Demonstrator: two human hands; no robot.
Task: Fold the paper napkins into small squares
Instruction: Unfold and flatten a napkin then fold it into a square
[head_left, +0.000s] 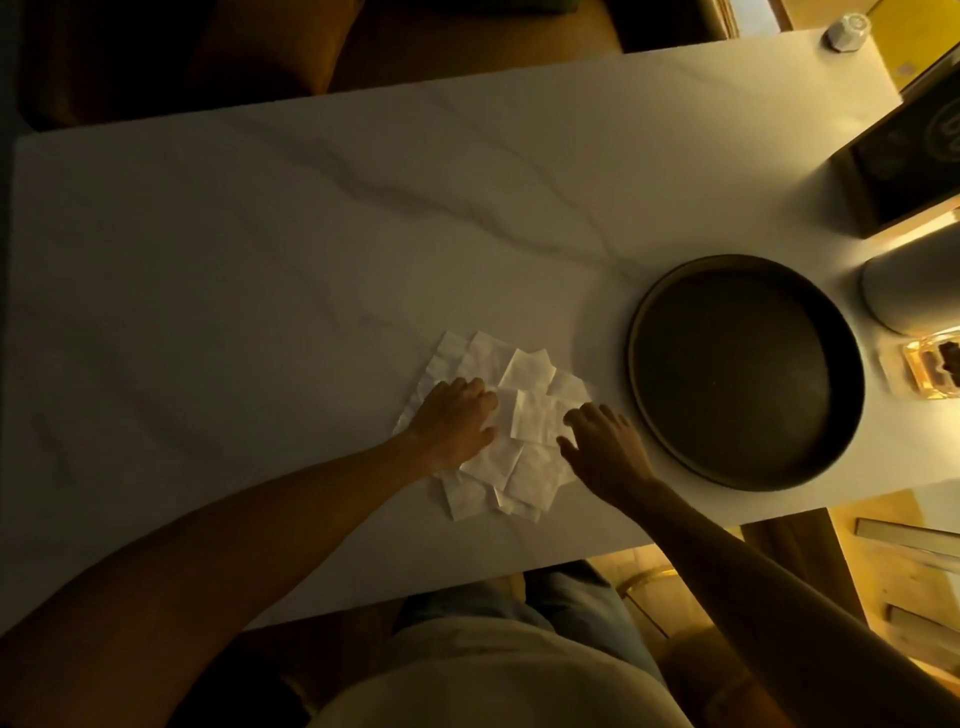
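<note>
- Dim amber light falls on your white, grey-veined marble bench; its far edges sink into shadow.
- Your left hand lies flat, fingers spread, on the loose heap of crumpled white paper napkins, holding nothing.
- Your right hand rests open at the heap's right edge.
- Just beside sits a round dark metal tray.
- No writing is readable.

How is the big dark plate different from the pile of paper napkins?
The dark plate is one round thing with a raised rim; the napkins are many flat white squares lying overlapped. The plate holds nothing and is untouched; the left hand rests on the napkins and the right hand is at their edge. Both sit on the marble table.
</note>
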